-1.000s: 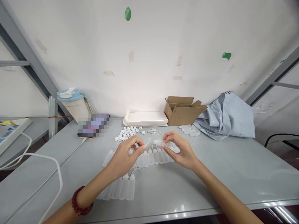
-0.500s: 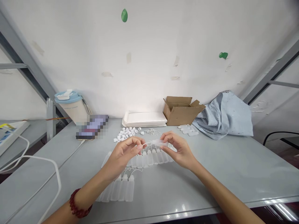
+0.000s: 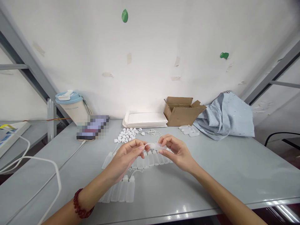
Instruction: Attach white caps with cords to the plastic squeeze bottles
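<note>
Between the fingers and thumb of my right hand [image 3: 177, 151] is a small translucent plastic bottle [image 3: 157, 146], tilted onto its side with its neck toward the left. My left hand [image 3: 131, 156] pinches a thin white tube [image 3: 146, 144] at the bottle's neck. Whether the tube's end sits inside the neck is too small to tell. Below the hands, a row of similar bottles [image 3: 150, 159] lies on the grey table, partly covered by my left hand. Nearer the front edge lie more bottles [image 3: 130, 190] with thin tubes at their necks.
Behind the hands are a pile of white caps [image 3: 126, 135], loose tubes [image 3: 153, 132] and several more bottles [image 3: 189, 130]. Along the wall stand white envelopes [image 3: 145, 119], an open cardboard box [image 3: 185, 114] and a blue cloth bag [image 3: 231, 117]. A cup [image 3: 73, 106] and a phone [image 3: 93, 128] with a cable are left.
My left hand has shifted slightly right, closer to the bottle's neck. The bottle has moved a little left and lower between my hands.
</note>
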A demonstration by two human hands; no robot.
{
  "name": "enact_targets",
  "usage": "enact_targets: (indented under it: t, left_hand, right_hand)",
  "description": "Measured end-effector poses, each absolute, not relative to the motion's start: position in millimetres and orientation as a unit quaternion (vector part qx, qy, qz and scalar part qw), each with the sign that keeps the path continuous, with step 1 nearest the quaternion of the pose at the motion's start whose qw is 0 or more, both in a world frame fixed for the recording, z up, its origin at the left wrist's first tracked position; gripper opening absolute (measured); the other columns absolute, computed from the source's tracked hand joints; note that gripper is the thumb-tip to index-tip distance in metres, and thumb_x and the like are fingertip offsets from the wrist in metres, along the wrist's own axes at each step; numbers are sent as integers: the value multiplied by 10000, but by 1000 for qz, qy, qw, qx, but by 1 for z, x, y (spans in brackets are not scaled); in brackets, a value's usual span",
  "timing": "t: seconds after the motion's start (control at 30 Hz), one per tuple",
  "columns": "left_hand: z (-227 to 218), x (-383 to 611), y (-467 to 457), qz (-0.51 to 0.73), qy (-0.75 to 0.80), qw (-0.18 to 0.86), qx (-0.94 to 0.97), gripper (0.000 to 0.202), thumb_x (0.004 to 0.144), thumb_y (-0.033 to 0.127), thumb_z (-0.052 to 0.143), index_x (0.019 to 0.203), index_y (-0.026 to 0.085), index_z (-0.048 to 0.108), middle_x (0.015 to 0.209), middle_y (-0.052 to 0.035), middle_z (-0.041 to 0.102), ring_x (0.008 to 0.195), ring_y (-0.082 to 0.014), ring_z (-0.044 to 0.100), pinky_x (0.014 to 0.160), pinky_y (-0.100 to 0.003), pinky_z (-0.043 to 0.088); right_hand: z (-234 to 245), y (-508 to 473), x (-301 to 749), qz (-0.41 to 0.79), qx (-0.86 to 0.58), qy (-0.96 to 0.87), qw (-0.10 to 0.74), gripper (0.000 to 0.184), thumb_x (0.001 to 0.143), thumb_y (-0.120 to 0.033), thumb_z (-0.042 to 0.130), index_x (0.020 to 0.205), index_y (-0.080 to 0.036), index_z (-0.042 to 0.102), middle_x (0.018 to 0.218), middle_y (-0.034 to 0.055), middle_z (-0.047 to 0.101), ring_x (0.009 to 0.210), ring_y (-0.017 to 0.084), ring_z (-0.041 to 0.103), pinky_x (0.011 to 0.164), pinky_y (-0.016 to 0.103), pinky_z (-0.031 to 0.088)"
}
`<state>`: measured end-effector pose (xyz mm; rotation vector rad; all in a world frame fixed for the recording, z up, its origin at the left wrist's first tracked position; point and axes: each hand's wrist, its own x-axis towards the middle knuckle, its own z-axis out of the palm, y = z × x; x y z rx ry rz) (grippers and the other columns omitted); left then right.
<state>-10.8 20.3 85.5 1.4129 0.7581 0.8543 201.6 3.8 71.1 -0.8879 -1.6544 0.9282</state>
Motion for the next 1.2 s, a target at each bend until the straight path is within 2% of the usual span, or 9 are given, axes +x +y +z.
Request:
enact_targets:
  t: [0.17, 0.37, 0.5, 0.73, 0.9, 1.2]
  left_hand:
    - [83, -11, 22, 367, 318, 632, 604, 209, 874, 369, 497, 797, 187, 565, 949, -74, 593, 902, -193, 536, 785, -342, 456]
    - [84, -8, 21, 359, 329, 617, 618, 233, 853, 411, 509, 874, 186, 565, 913, -89, 608, 931, -221, 554, 754, -336, 463]
    - [82, -8, 20, 348, 341, 614, 620, 235, 830, 403, 562, 933, 192, 562, 859, -55, 612, 816, -179, 563, 745, -319, 457]
    - [80, -5, 21, 355, 369, 592, 623, 192, 809, 374, 601, 881, 201, 559, 807, -6, 596, 758, -134, 549, 729, -274, 449]
    - [81, -3, 19, 355, 390, 571, 629, 193, 796, 366, 606, 872, 193, 566, 802, -6, 585, 757, -138, 557, 709, -270, 458]
    - [80, -3, 18, 356, 398, 502, 681, 200, 788, 371, 605, 850, 184, 579, 820, -13, 579, 797, -159, 567, 721, -277, 464]
  right_hand:
    - [72, 4, 200, 398, -361, -678, 501, 124, 796, -267, 649, 799, -213, 537, 898, 31, 536, 840, 151, 553, 752, 303, 468]
    - [73, 3, 200, 396, -364, -678, 501, 137, 788, -286, 656, 800, -215, 539, 898, 33, 539, 836, 155, 551, 755, 312, 474]
    - [73, 1, 198, 400, -365, -683, 491, 120, 789, -263, 652, 807, -213, 544, 909, 37, 538, 836, 154, 551, 748, 308, 478]
    - [73, 0, 196, 384, -359, -697, 487, 99, 787, -231, 649, 800, -210, 553, 898, 37, 541, 826, 154, 550, 737, 303, 478]
    - [70, 0, 196, 348, -367, -723, 472, 78, 804, -233, 628, 818, -215, 554, 903, 44, 560, 834, 165, 556, 752, 322, 479]
    - [66, -2, 194, 211, -356, -789, 454, 80, 815, -182, 608, 829, -209, 534, 906, 56, 587, 802, 157, 565, 714, 303, 471]
